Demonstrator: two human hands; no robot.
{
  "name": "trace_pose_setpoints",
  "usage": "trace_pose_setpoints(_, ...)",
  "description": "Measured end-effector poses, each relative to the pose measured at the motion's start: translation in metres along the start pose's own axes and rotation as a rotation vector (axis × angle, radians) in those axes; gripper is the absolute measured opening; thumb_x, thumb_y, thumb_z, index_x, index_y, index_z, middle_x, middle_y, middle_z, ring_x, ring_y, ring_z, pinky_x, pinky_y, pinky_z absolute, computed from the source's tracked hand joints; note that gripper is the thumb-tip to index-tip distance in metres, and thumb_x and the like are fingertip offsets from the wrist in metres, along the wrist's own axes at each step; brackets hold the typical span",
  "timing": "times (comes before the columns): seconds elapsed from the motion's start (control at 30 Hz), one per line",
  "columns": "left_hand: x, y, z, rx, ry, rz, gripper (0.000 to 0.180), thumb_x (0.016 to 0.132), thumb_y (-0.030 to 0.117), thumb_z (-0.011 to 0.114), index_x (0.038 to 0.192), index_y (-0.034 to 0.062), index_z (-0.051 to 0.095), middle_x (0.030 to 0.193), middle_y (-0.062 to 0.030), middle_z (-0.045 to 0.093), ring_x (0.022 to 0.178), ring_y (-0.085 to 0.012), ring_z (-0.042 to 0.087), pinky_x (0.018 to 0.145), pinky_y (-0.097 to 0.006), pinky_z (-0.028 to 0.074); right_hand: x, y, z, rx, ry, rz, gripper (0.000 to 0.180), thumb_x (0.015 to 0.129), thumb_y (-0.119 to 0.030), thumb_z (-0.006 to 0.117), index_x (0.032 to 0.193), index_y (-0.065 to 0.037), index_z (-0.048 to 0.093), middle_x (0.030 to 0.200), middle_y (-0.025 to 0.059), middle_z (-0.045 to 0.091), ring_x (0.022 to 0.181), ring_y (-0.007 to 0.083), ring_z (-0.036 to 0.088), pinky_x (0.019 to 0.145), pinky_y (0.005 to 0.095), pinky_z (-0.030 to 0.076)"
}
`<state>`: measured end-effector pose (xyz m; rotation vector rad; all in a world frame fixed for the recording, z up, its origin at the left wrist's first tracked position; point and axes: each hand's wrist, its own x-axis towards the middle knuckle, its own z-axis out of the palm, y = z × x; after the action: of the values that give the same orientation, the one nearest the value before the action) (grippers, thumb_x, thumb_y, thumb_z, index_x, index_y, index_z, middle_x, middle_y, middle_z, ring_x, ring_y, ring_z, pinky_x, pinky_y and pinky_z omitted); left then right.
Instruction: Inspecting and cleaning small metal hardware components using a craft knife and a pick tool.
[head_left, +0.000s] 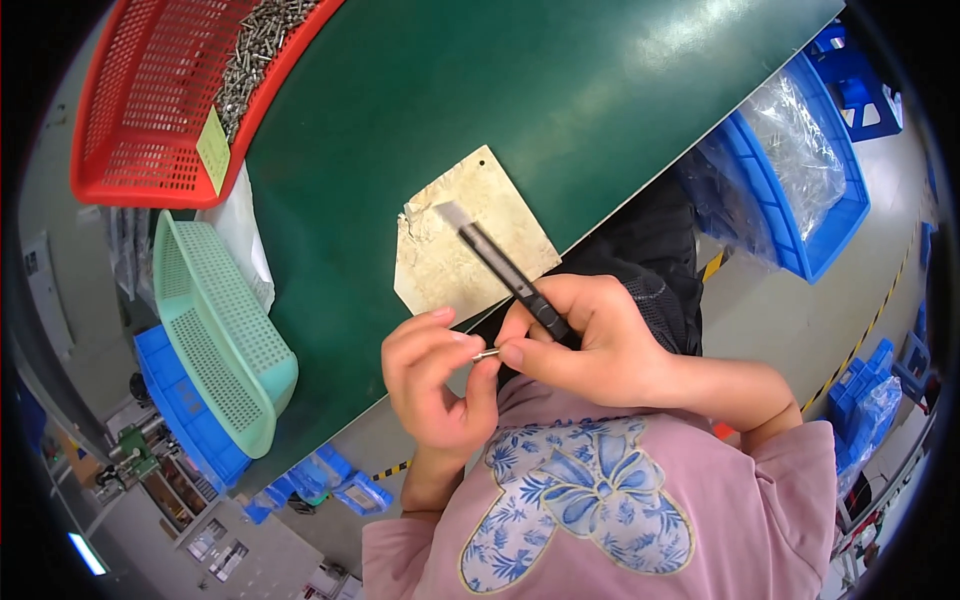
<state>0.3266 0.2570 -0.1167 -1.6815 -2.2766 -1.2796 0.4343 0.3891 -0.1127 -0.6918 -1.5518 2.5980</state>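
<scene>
Head view: left hand pinches a small metal pin — right hand grip wraps a dark knife just beside it. Blade could slip onto fingertips — parts that close.

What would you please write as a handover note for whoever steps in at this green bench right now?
Left hand: fingertips pinch a small silver metal pin.
Right hand: grips a dark utility knife, blade end over a worn beige metal plate on the green table; index finger touches the pin.
Nearby: red mesh basket of grey metal parts at the far left, empty-looking mint mesh basket at the left edge, blue bin with clear bags on the right.
Done: one pin in hand.
Left: many parts remain in the red basket.
</scene>
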Motion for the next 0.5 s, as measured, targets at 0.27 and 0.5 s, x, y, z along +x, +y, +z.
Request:
trace_pose_setpoints(0.27, 0.002, 0.011, 0.004, -0.563, 0.11, -0.352, 0.015, 0.079, 0.0, 0.063, 0.093, -0.0019, 0.059, 0.092, -0.014, 0.058, 0.091, -0.0254, 0.057, 0.079, -0.034, 0.047, 0.0, 0.018, 0.014, 0.255, 0.07, -0.095, 0.008, 0.083, -0.008, 0.061, 0.087, 0.0, 0.059, 0.065, -0.0036, 0.053, 0.057, -0.0001, 0.044, 0.048, 0.0186, 0.035)
trace_pose_setpoints(0.5, 0.011, -0.002, -0.008, 0.23, -0.112, -0.108, 0.027, 0.072, -0.004, 0.067, 0.099, -0.0012, 0.066, 0.082, -0.0082, 0.058, 0.082, -0.0242, 0.058, 0.072, -0.032, 0.046, -0.023, 0.006, -0.026, -0.603, 0.139, -0.213, 0.017, 0.087, -0.013, 0.051, 0.101, -0.003, 0.053, 0.073, 0.0125, 0.06, 0.061, 0.031, 0.059, 0.051, 0.039, 0.045)
